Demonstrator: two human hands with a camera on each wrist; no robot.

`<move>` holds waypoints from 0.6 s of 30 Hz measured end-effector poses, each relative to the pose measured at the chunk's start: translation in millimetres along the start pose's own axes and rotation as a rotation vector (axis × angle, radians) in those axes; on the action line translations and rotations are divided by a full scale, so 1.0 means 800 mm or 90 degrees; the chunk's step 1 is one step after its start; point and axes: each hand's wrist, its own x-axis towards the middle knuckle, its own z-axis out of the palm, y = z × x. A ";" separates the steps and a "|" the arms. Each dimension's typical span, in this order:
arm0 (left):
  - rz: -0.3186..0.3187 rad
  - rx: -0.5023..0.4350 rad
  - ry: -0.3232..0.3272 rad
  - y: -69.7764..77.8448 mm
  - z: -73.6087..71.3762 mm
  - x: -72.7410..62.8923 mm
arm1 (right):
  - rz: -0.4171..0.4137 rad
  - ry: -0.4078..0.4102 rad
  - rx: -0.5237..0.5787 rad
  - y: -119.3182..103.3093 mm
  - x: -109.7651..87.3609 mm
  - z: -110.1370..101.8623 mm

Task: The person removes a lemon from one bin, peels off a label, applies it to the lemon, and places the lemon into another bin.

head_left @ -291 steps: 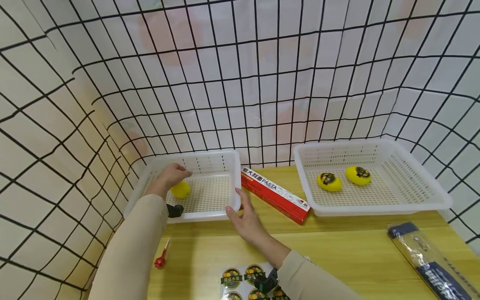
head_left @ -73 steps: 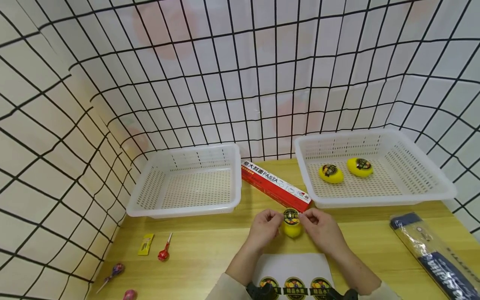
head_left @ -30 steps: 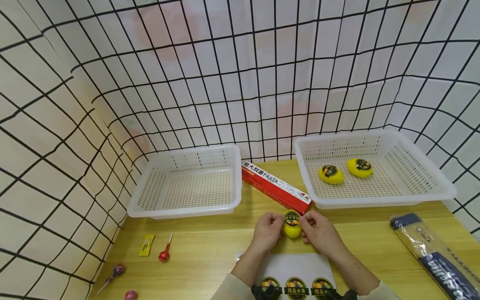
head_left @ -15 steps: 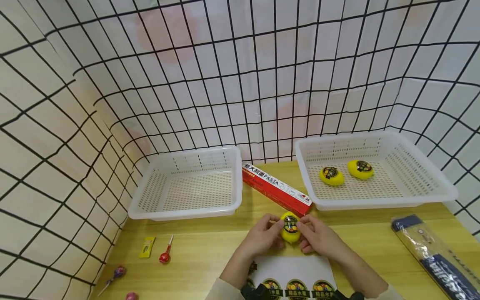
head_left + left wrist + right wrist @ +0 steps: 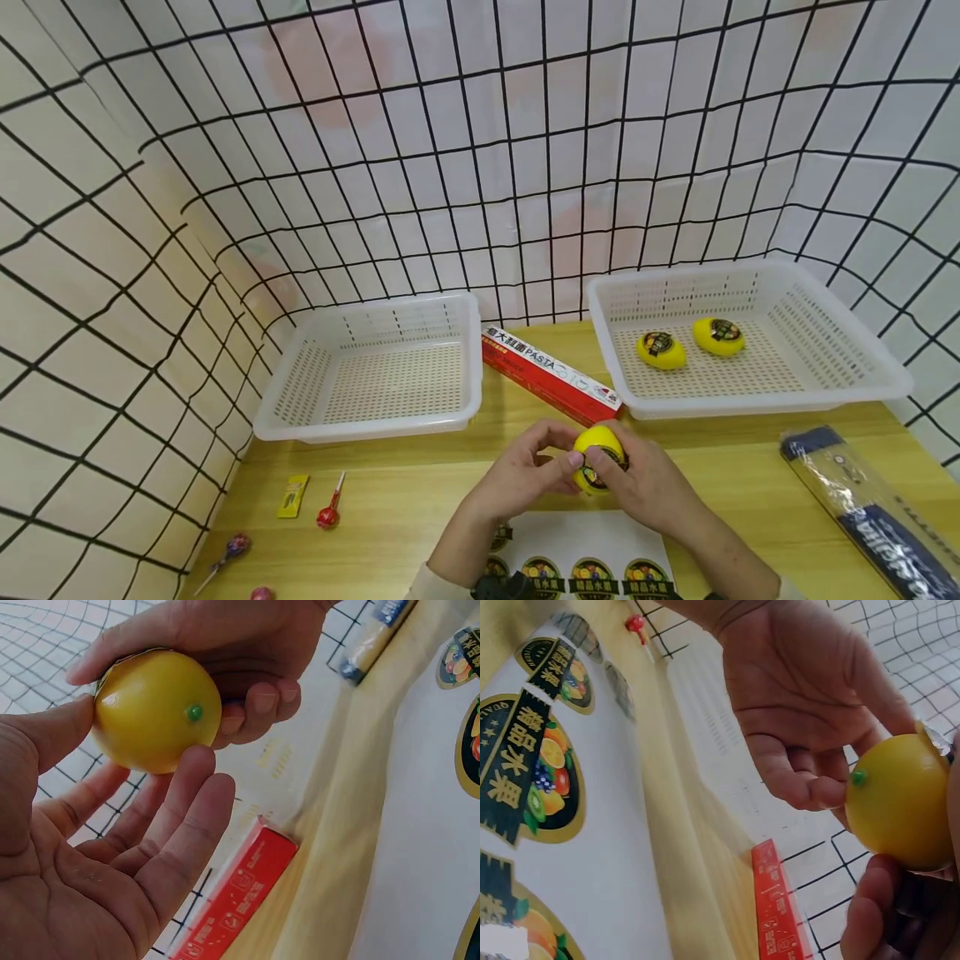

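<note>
Both hands hold a yellow lemon (image 5: 597, 439) at the front middle, above the back edge of the sticker sheet (image 5: 577, 533). A round black and gold fruit sticker (image 5: 592, 478) lies on the side facing the head camera. My left hand (image 5: 517, 477) has its thumb on the lemon near the sticker and its fingers under the fruit. My right hand (image 5: 648, 479) grips the other side, thumb over the sticker and partly hiding it. The lemon's green stem tip (image 5: 194, 712) shows in the left wrist view.
Two stickered lemons (image 5: 662, 351) lie in the right white basket (image 5: 757, 408). The left basket (image 5: 375, 422) holds nothing. A red pasta box (image 5: 551, 379) lies between them. Lollipops (image 5: 327, 515) and a yellow packet (image 5: 293, 496) lie left; a spaghetti bag (image 5: 862, 508) lies right.
The left hand took the lemon from the left basket. Both hands then held a sticker by its edges over the lemon; now they grip the lemon, turned, with the sticker on it.
</note>
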 end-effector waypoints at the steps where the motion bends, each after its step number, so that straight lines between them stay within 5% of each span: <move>1: -0.001 -0.001 0.002 0.001 0.001 -0.001 | -0.015 0.016 -0.007 0.001 0.000 0.001; 6: -0.002 0.022 0.014 0.004 0.008 -0.004 | -0.058 0.066 -0.009 0.002 -0.003 0.006; 11: -0.004 0.120 0.022 0.003 0.013 -0.003 | -0.098 0.070 0.003 -0.001 -0.007 0.013; 18: -0.039 0.192 -0.017 0.000 0.017 -0.001 | -0.140 0.094 -0.028 -0.004 -0.009 0.024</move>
